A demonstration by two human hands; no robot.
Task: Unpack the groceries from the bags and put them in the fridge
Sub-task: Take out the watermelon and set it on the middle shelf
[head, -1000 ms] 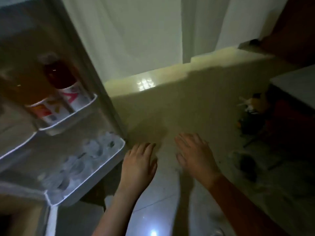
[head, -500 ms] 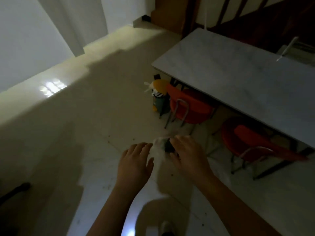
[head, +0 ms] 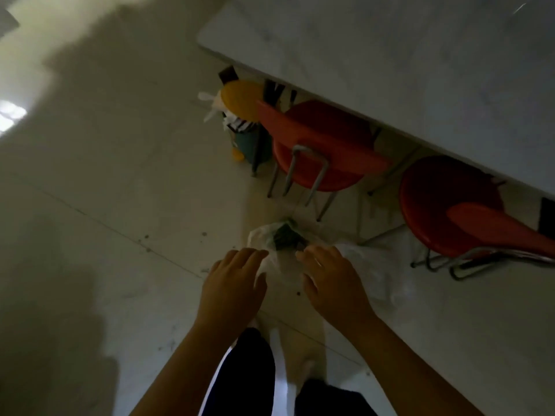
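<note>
On the floor, just off the near edge of the grey table (head: 390,55) and beside the red chairs (head: 318,151), a thin white plastic bag (head: 354,265) lies with a dark green item (head: 285,235) showing at its mouth. Such flimsy film could, I judge, tear or spill its contents if lifted by one side, and the dim light makes a misjudged grab likely. Both hands reach down, fingers loosely spread. The left hand (head: 232,283) holds nothing, at the bag's edge; the right hand (head: 333,280) has its fingertips at the bag's mouth, contact unclear.
</note>
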